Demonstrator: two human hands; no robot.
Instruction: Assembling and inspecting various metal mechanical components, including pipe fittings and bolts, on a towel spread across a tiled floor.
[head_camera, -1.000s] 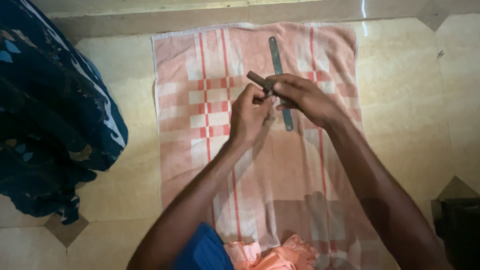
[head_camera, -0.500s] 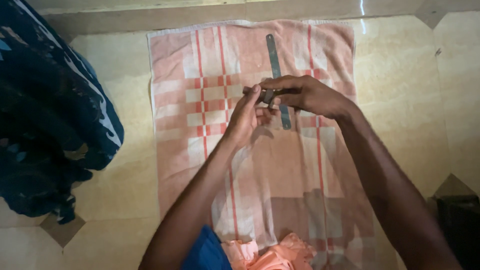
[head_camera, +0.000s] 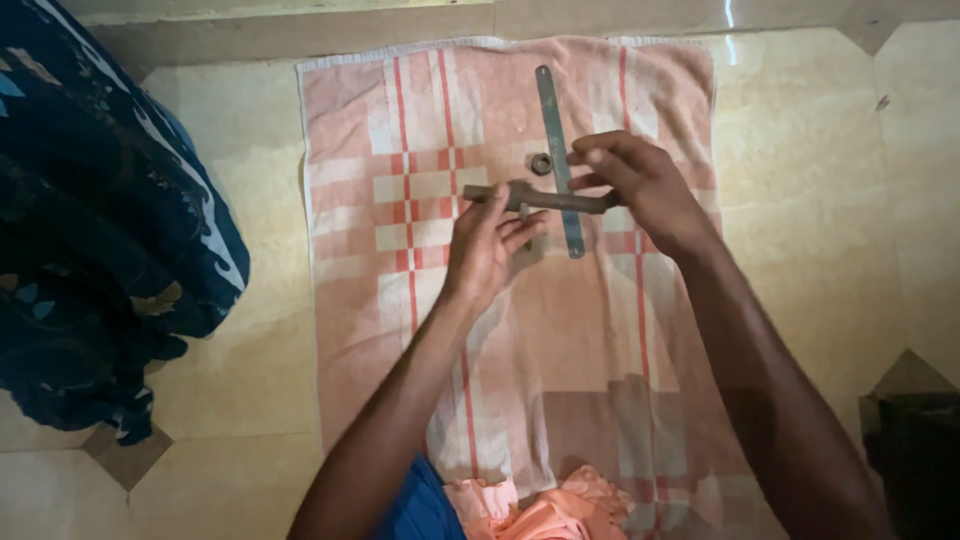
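A dark metal bar tool (head_camera: 545, 198) is held level above a pink checked towel (head_camera: 400, 290) spread on the floor. My right hand (head_camera: 640, 185) grips its right end. My left hand (head_camera: 488, 245) is at its left end, fingers loosely around the bar. Under the hands, a flat grey metal strip (head_camera: 553, 120) with holes lies lengthwise on the towel. A small metal nut (head_camera: 541, 163) rests on the towel just left of the strip.
Dark blue patterned cloth (head_camera: 90, 250) lies bunched at the left on the beige tiled floor (head_camera: 830, 200). Orange cloth (head_camera: 540, 510) sits at the bottom edge. A dark object (head_camera: 915, 460) stands at the lower right. A wall base runs along the top.
My hands have moved apart. The bar tool, earlier bunched between both hands, now stretches level between them, and the nut shows on the towel.
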